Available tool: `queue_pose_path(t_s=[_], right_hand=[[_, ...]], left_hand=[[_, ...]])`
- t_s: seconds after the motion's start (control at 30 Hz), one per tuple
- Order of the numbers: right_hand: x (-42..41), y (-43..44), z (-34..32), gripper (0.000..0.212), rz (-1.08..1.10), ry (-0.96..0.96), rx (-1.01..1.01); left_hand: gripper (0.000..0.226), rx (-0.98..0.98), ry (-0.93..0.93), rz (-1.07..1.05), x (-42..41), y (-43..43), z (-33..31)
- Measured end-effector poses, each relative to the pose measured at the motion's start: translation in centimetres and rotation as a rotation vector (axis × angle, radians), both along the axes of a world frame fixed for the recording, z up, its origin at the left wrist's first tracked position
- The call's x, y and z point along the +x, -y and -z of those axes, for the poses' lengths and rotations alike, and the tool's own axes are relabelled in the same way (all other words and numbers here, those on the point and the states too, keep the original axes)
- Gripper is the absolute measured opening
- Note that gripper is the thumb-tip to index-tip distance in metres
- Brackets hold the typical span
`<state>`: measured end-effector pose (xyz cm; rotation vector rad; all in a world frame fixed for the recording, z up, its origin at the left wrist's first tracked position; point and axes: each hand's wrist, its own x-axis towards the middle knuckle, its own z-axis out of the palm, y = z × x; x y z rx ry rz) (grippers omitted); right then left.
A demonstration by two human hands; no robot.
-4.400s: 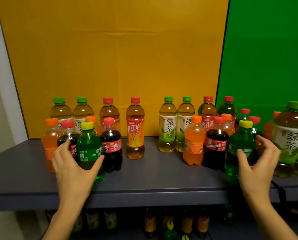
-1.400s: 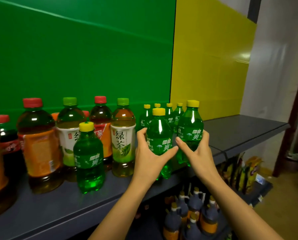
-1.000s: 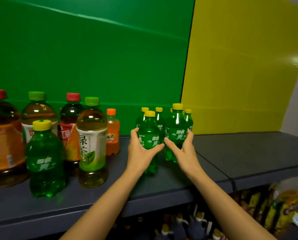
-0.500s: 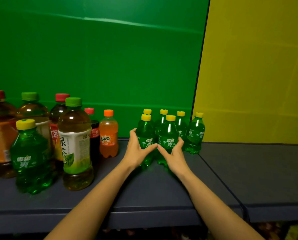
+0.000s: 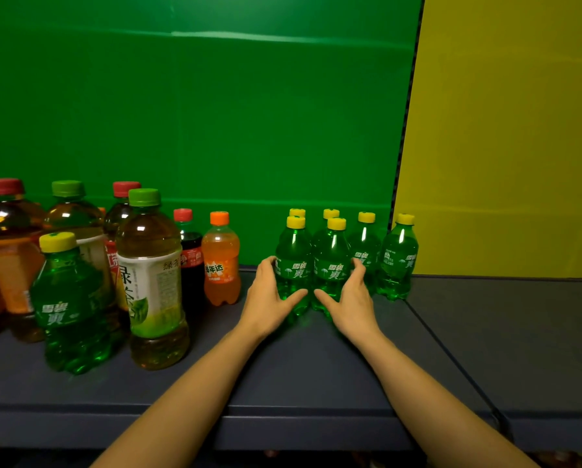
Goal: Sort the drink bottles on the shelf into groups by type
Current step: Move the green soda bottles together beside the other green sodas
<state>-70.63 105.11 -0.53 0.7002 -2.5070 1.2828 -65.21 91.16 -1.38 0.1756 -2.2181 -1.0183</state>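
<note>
Dark grey shelf (image 5: 316, 376) seen across lower frame, green backboard (image 5: 195, 113) behind. Cluster of six yellow-capped green soda bottles (image 5: 397, 258) grouped at centre right. Two front bottles flanked by hands: left hand (image 5: 269, 298) cupped on left front bottle (image 5: 293, 265), right hand (image 5: 353, 298) cupped on right front bottle (image 5: 330, 268); fingers spread, not closed round. Mixed tea, cola, orange soda bottles (image 5: 220, 261) left at lower left.

We see two bare arms reaching in from the bottom. No sleeves cover them. Our left hand (image 5: 270, 300) and right hand (image 5: 352, 300) wear nothing at all: no gloves, rings, or watch. The nails are short.
</note>
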Motion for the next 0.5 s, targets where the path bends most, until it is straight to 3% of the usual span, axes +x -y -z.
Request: queue_pose_path(t_s=[0.33,0.43,0.5], right_hand=[[0.4,0.2,-0.1,0.087,0.028,-0.011,-0.019],[1.6,-0.4,-0.9,0.075,0.086,-0.174,-0.120],[2.9,-0.9,-1.7,0.057,0.093,-0.347,-0.235]], left_hand=[[0.070,-0.101,-0.001,-0.085,0.6,-0.9,-0.4],[0.065,-0.139,-0.036,-0.135,2.4,-1.2,-1.5],[0.051,-0.156,-0.088,-0.132,4.3,-1.0,-2.1]])
